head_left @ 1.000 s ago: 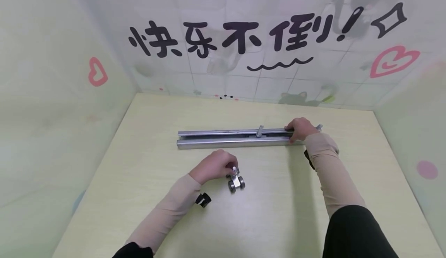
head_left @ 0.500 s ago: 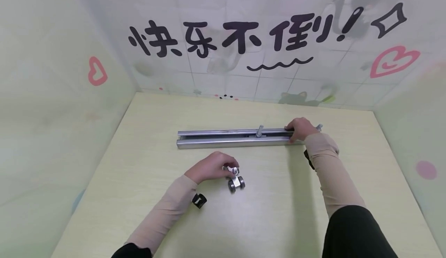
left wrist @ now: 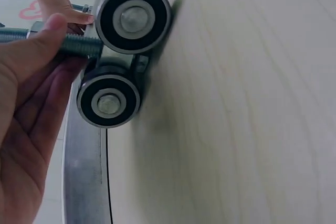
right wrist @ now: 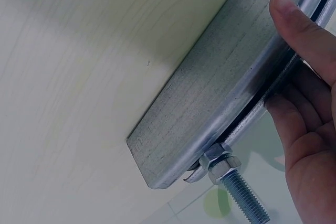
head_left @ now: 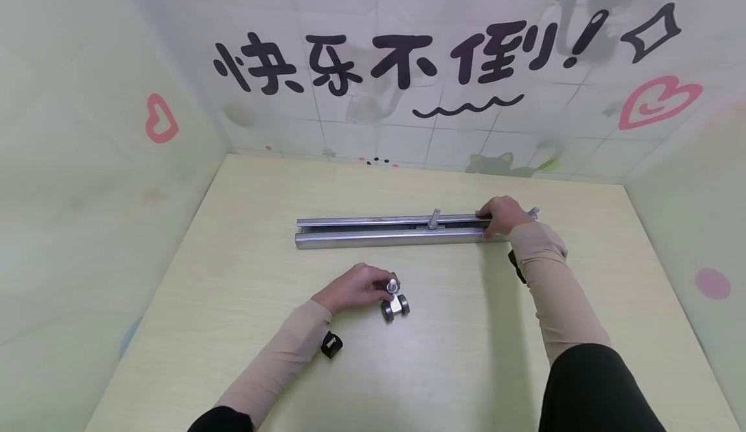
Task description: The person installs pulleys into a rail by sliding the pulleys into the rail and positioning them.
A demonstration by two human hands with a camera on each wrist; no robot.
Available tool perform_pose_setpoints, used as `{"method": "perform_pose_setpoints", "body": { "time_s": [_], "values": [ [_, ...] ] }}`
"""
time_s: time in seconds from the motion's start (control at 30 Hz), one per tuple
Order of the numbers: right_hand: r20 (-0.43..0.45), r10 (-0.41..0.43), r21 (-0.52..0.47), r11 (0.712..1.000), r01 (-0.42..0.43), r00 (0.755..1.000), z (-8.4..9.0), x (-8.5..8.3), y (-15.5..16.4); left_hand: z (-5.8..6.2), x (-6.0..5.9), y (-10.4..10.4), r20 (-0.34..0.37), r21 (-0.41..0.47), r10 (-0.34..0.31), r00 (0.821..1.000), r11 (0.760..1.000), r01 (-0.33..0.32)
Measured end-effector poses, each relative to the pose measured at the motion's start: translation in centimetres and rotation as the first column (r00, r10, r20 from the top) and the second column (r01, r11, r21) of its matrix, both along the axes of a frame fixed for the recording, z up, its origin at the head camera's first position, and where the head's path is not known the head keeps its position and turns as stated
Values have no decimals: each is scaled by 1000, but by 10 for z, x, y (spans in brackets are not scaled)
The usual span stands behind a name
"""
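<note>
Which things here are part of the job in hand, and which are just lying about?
In hand:
- roller trolley, its bolt pinched by left hand
- metal channel rail, held by right hand
- trolley bolt standing in the rail

Lying about:
- nothing else on table

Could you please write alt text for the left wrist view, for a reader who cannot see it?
Close up, the left hand holds the threaded bolt of a small metal roller carriage, whose two black-rimmed wheels face the camera just above a pale wooden table. Behind it lies a metal rail.
</note>
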State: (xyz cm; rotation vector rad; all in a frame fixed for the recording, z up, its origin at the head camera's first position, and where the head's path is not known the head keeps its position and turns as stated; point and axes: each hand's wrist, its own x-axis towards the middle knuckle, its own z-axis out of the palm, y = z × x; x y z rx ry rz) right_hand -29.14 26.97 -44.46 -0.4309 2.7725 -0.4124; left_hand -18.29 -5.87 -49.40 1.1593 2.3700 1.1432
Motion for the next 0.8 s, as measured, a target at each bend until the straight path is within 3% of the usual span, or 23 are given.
{"method": "perform_pose_setpoints", "body": {
  "time_s": [0.43, 0.63, 0.8],
  "values": [
    [3, -2, 6, 1000, 2, 1000, -1, 0, 1, -3, 3, 2, -73, 38, 47, 996, 998, -44],
    [0, 0, -2, 1000, 0, 1000, -3, -2, 2, -5, 7, 2, -132, 55, 114, 985, 993, -108],
    [-3, 2, -1, 1000, -2, 1000, -4, -3, 3, -6, 12, 2, -113, 96, 198, 974, 978, -188]
  ]
}}
